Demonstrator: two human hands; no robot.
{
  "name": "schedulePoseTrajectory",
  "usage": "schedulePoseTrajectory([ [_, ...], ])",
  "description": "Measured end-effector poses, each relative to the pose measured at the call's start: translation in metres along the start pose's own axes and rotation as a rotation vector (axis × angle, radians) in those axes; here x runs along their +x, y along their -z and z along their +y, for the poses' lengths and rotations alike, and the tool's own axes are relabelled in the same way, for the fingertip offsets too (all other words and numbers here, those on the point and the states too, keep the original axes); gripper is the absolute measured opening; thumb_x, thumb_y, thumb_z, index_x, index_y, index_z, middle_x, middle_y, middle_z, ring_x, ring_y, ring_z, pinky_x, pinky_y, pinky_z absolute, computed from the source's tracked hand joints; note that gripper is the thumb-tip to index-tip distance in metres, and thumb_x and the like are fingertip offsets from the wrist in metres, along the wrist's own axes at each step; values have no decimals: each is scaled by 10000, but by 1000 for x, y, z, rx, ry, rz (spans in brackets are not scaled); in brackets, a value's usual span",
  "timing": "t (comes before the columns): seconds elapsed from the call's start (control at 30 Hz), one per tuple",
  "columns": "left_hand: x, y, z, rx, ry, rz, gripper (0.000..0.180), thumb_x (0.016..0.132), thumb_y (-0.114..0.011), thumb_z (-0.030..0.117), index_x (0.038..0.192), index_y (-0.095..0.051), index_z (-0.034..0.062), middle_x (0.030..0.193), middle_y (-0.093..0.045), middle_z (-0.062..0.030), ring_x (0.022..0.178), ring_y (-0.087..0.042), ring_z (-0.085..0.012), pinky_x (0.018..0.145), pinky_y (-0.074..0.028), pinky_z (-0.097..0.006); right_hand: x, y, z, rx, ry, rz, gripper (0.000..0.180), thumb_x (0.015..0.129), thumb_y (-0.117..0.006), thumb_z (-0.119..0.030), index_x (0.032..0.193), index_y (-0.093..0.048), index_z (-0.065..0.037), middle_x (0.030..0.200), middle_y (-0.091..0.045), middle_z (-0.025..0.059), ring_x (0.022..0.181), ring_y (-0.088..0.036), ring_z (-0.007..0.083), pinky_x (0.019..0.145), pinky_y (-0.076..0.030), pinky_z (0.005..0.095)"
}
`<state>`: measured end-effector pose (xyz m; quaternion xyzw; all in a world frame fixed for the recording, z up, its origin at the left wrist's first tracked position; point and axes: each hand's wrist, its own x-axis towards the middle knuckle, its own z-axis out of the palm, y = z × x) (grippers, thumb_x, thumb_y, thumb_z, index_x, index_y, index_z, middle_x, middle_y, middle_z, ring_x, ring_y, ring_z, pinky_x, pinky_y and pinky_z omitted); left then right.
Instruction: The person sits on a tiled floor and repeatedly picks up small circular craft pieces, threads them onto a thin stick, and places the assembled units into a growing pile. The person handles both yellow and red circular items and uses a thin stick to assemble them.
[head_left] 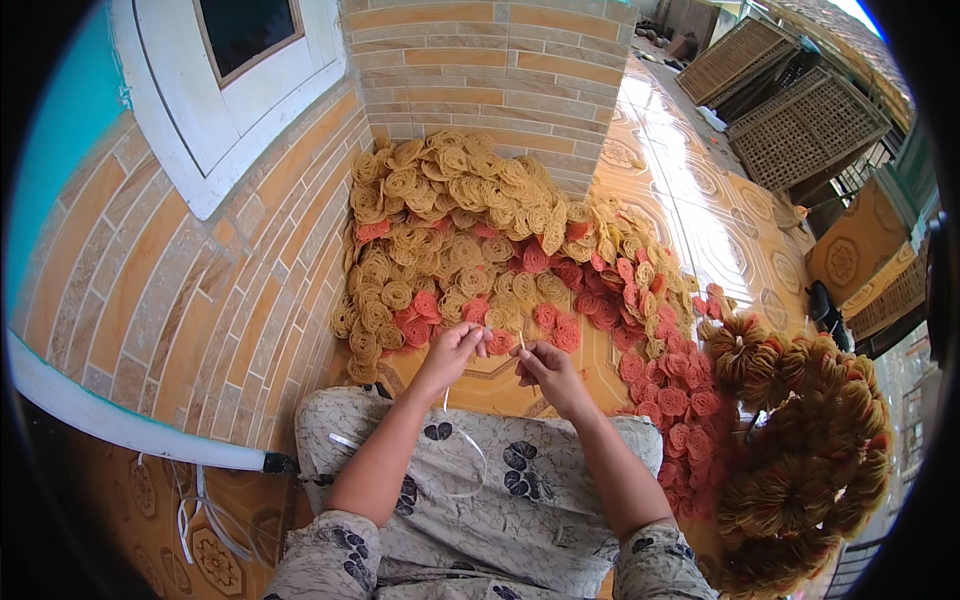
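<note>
My left hand (454, 360) is closed in a pinch over my lap, with a thin white plastic strip (484, 467) hanging from it and looping over the patterned cloth on my legs. Just to the right, my right hand (548, 374) pinches a thin straw-coloured sliver (521, 338) that points upward. The fingertips of both hands are close together but apart. Beyond them lies a large heap of tan coiled, rose-shaped discs (470, 190), with coral-pink discs (688, 392) mixed in and spreading down the right side.
Bundled rings of strung tan discs (790, 470) stand at my right. A brick-patterned wall (250, 270) rises at the left. More white strips (205, 510) hang at the lower left. Woven racks (808, 128) lean at the far right, beyond the tiled floor (690, 210).
</note>
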<state>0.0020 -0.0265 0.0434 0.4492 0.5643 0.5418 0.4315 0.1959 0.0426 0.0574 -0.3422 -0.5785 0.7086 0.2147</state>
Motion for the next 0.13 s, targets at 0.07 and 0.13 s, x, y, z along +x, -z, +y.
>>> schedulePoseTrajectory([
  [0.07, -2, -9, -1, 111, 2, -58, 230, 1005, -456, 206, 1070, -605, 43, 790, -578, 11, 736, -509, -65, 697, -406, -213, 1, -2, -2, -44, 109, 61, 257, 951, -582, -221, 1092, -590, -7, 831, -589, -24, 696, -506, 36, 681, -448, 195],
  [0.13, -5, -15, -1, 236, 93, -122, 203, 995, -477, 184, 1080, -610, 57, 795, -589, -7, 788, -528, -78, 735, -418, -228, 0, -8, -5, -24, 211, 58, 259, 940, -602, -228, 1102, -590, -26, 827, -581, -28, 696, -495, 33, 673, -448, 203],
])
